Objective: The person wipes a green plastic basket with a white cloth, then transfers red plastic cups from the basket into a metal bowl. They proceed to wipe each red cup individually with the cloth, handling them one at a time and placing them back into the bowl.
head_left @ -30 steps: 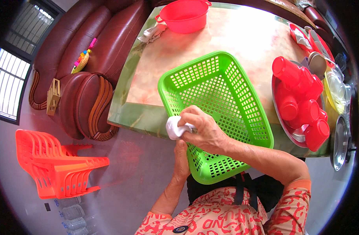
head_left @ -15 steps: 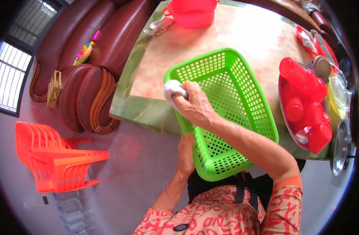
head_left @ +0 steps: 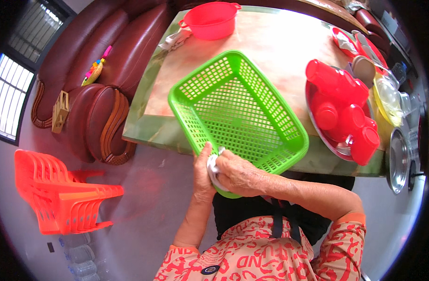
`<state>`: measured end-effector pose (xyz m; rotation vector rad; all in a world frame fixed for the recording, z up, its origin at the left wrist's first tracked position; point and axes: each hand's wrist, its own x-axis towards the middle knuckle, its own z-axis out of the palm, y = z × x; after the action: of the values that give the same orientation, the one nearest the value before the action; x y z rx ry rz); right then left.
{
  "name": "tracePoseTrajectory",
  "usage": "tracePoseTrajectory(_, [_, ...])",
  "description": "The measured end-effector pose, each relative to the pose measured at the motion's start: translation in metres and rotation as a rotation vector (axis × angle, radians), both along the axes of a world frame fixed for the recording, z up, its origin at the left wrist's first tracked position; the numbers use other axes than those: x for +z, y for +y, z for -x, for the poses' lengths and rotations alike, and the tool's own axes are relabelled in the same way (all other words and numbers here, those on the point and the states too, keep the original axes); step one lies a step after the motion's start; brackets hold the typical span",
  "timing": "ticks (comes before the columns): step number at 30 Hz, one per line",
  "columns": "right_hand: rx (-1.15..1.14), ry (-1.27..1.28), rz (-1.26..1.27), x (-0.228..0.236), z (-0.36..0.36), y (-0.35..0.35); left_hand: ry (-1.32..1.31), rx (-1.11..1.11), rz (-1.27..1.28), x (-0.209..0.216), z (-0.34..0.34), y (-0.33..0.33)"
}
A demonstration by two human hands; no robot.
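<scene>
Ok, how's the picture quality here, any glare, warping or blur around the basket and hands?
Head view: strong glare washes out the far tabletop; fisheye bends the table edge and darkens the corners; the green basket, left hand and right hand on the white cloth look sharp.

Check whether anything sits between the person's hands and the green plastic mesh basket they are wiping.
Only the white cloth: the right hand presses it against the near corner of the green plastic mesh basket. The left hand grips that corner directly. Nothing else visible intervenes.

The marble table (head_left: 280,51) (green-edged) bears a green basket (head_left: 238,107), pink basin (head_left: 210,19), and cup tray (head_left: 317,126).
</scene>
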<state>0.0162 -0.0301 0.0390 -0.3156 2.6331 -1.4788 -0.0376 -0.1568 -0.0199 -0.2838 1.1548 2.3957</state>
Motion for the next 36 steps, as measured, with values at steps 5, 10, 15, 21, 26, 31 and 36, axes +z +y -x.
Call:
tracePoseTrajectory(5, [0.251, 0.195, -0.247, 0.014, -0.031, 0.025, 0.152, 0.112, 0.083, 0.023, -0.013, 0.013])
tracePoseTrajectory(10, [0.129, 0.291, -0.323, 0.029, -0.047, 0.046, 0.272, 0.157, 0.123, 0.043, -0.016, 0.010])
tracePoseTrajectory(15, [-0.068, 0.357, -0.478, 0.024, -0.061, 0.076, 0.247, 0.098, 0.150, 0.033, -0.014, -0.017])
tracePoseTrajectory(21, [-0.306, 0.489, -0.444, 0.015, -0.061, 0.102, 0.223, 0.092, 0.208, 0.033, -0.018, -0.024])
tracePoseTrajectory(26, [-0.435, 0.569, -0.315, 0.004, -0.027, 0.114, 0.229, 0.080, 0.248, 0.037, -0.018, -0.023])
tracePoseTrajectory(31, [-0.590, 0.633, -0.227, 0.002, 0.031, 0.117, 0.213, 0.008, 0.224, 0.037, -0.006, -0.027])
tracePoseTrajectory(36, [-0.576, 0.382, -0.123, 0.000, 0.015, 0.124, 0.117, 0.003, 0.204, 0.022, 0.019, -0.038])
